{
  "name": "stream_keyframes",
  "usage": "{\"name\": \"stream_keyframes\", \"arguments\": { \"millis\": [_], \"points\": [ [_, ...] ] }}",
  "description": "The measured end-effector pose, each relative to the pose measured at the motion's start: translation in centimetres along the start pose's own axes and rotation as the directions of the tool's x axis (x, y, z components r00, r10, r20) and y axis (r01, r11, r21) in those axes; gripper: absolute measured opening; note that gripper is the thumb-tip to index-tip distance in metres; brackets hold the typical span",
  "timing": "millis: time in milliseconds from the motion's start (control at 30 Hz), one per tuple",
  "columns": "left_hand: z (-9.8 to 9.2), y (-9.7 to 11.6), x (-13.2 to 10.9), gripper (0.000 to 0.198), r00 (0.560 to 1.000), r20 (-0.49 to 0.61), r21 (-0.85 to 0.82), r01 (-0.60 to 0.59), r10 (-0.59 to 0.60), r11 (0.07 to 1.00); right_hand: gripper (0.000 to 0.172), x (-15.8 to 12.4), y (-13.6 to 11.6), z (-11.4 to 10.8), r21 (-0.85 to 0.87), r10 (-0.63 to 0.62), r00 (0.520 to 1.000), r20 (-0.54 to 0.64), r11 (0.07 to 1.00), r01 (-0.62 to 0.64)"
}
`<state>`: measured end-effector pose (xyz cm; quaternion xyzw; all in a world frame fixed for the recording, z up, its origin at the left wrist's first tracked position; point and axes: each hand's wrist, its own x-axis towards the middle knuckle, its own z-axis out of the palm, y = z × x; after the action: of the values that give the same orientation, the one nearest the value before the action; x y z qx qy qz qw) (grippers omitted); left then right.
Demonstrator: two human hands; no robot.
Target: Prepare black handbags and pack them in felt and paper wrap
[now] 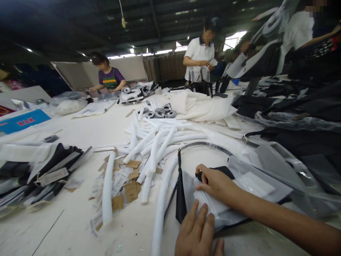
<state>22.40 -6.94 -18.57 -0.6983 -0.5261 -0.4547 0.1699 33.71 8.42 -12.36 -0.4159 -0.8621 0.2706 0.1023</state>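
A black handbag [181, 199] lies at the front right of the table, with its strap [205, 144] arched away from me. Translucent white wrapping [234, 211] covers much of its face. My right hand [217, 183] reaches over the bag, thumb and fingers closed at the edge of a black flap [225, 172]. My left hand [195, 231] rests with fingers stretched out on the near left edge of the wrapped bag. A long white foam tube [161, 209] lies just left of the bag.
Several white foam tubes [157, 149] are heaped mid-table beside brown and white tags [131, 192]. Stacked wrapped black bags [53, 170] lie at left, more black bags [306, 142] at right. A blue box [25, 121] sits far left. Co-workers [109, 76] stand behind the table.
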Motion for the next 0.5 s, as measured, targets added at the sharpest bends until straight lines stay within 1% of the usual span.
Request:
{"name": "stream_keyframes", "arguments": {
  "millis": [67, 167, 233, 300, 333, 367, 400, 433, 467, 500],
  "points": [
    [-0.1, 0.0, 0.1, 0.03, 0.998, 0.064, 0.033, -0.027, 0.025, 0.999, 0.03, 0.4, 0.0, 0.2, -0.01, -0.013, 0.999, -0.029, 1.0, 0.012],
    [-0.7, -0.3, 0.3, 0.03, 0.979, 0.19, 0.048, -0.083, 0.072, 0.995, 0.029, 0.5, -0.1, 0.4, -0.021, -0.036, 0.994, -0.104, 0.999, 0.034],
    [-1.0, -0.5, 0.2, 0.032, 0.97, 0.236, 0.053, -0.073, 0.058, 0.996, 0.028, -0.3, -0.1, -0.2, -0.029, -0.05, 0.986, -0.159, 0.999, 0.046],
    [-0.8, -0.7, -0.3, 0.033, 0.965, 0.259, 0.062, -0.067, 0.049, 0.996, 0.027, -2.1, 0.3, -1.6, -0.041, -0.083, 0.97, -0.227, 0.996, 0.076],
    [-0.7, -0.9, -0.6, 0.033, 0.965, 0.256, 0.061, -0.077, 0.059, 0.995, 0.024, -3.3, 0.8, -2.7, -0.059, -0.111, 0.951, -0.289, 0.993, 0.099],
    [-0.4, -1.2, -0.9, 0.033, 0.967, 0.244, 0.058, -0.094, 0.077, 0.994, 0.021, -4.8, 1.6, -3.9, -0.093, -0.14, 0.92, -0.366, 0.989, 0.114],
    [-0.1, -1.5, -1.1, 0.032, 0.97, 0.223, 0.053, -0.111, 0.097, 0.992, 0.018, -6.4, 2.6, -5.3, -0.143, -0.162, 0.877, -0.453, 0.984, 0.107],
    [0.2, -1.8, -1.4, 0.031, 0.973, 0.199, 0.044, -0.126, 0.115, 0.991, 0.016, -8.1, 3.9, -6.8, -0.196, -0.167, 0.824, -0.542, 0.978, 0.069],
    [0.6, -2.1, -1.5, 0.031, 0.976, 0.176, 0.033, -0.138, 0.13, 0.99, 0.015, -9.9, 5.5, -8.2, -0.234, -0.142, 0.774, -0.618, 0.972, -0.009],
    [0.8, -2.3, -1.6, 0.031, 0.978, 0.153, 0.02, -0.146, 0.141, 0.989, 0.016, -11.6, 7.2, -9.6, -0.243, -0.084, 0.729, -0.68, 0.963, -0.115]
  ]
}}
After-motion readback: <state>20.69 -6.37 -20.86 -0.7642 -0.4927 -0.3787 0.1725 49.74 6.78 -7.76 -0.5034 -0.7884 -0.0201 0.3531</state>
